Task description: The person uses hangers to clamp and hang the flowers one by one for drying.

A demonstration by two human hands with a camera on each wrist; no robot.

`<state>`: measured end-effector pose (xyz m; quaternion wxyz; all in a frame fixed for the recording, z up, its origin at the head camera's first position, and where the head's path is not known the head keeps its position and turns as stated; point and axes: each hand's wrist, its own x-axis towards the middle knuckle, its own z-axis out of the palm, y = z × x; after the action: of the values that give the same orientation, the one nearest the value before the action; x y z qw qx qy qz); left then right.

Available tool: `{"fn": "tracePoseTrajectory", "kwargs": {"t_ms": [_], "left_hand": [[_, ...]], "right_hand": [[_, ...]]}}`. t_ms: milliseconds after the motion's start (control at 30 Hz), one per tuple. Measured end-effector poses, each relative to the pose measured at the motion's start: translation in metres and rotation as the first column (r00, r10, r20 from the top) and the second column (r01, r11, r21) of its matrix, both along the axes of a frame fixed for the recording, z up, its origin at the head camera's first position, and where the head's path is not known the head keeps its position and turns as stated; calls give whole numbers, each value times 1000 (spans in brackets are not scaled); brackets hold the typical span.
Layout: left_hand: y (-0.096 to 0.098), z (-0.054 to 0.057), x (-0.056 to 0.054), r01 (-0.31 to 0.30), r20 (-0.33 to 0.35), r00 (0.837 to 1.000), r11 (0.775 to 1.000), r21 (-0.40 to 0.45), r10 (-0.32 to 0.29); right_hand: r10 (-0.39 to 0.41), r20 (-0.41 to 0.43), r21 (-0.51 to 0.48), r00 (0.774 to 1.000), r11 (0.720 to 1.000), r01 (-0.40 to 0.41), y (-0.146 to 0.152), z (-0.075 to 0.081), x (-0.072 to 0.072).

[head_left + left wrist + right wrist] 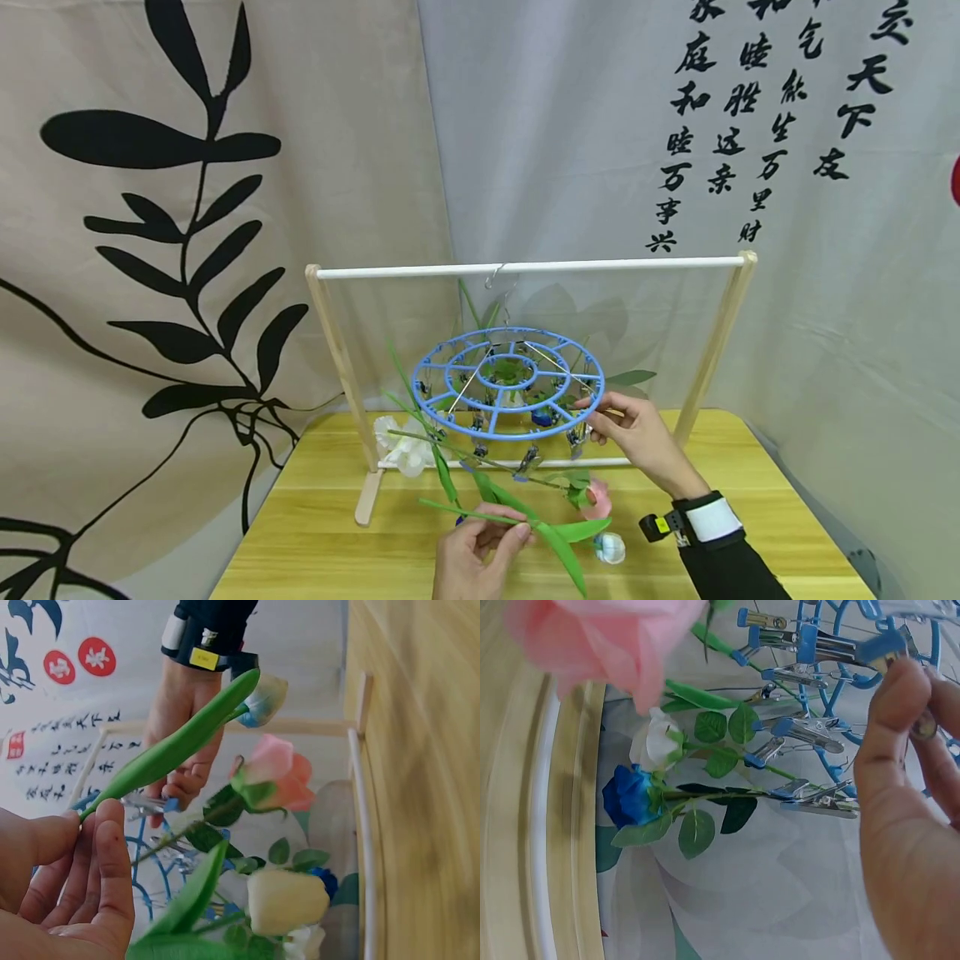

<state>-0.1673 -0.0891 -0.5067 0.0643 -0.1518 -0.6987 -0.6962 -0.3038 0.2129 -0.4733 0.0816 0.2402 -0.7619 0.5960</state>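
Observation:
My left hand (480, 550) pinches the stem of a white-and-blue tulip (610, 547) between thumb and fingers. The tulip's broad green leaf (180, 742) slants up across the left wrist view. My right hand (637, 429) is at the right rim of a blue round clip hanger (498, 435), pinching a metal clip with a blue tip (881, 651). Flowers hang head down from other clips: a pink rose (274, 776), a blue rose (630, 799), a white flower (658, 742) and a cream tulip (289, 900).
The hanger hooks onto the white top bar (600, 265) of a wooden-sided stand (716, 350). Beneath is a yellow wood-grain table (300, 533). Another white flower (408, 446) hangs near the stand's left post. Printed cloth (360, 125) covers the wall behind.

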Motion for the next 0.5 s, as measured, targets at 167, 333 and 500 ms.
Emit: {"fn": "tracePoseTrajectory", "kwargs": {"t_ms": [167, 333, 500], "left_hand": [[9, 6, -3, -57, -37, 998, 998, 19, 58], [18, 10, -5, -114, -70, 991, 993, 39, 117], [24, 12, -9, -141, -92, 985, 988, 66, 147]], "right_hand": [[48, 48, 3, 998, 999, -48, -2, 2, 5], [73, 39, 23, 997, 997, -74, -3, 4, 11], [80, 49, 25, 996, 996, -81, -6, 8, 17]]}}
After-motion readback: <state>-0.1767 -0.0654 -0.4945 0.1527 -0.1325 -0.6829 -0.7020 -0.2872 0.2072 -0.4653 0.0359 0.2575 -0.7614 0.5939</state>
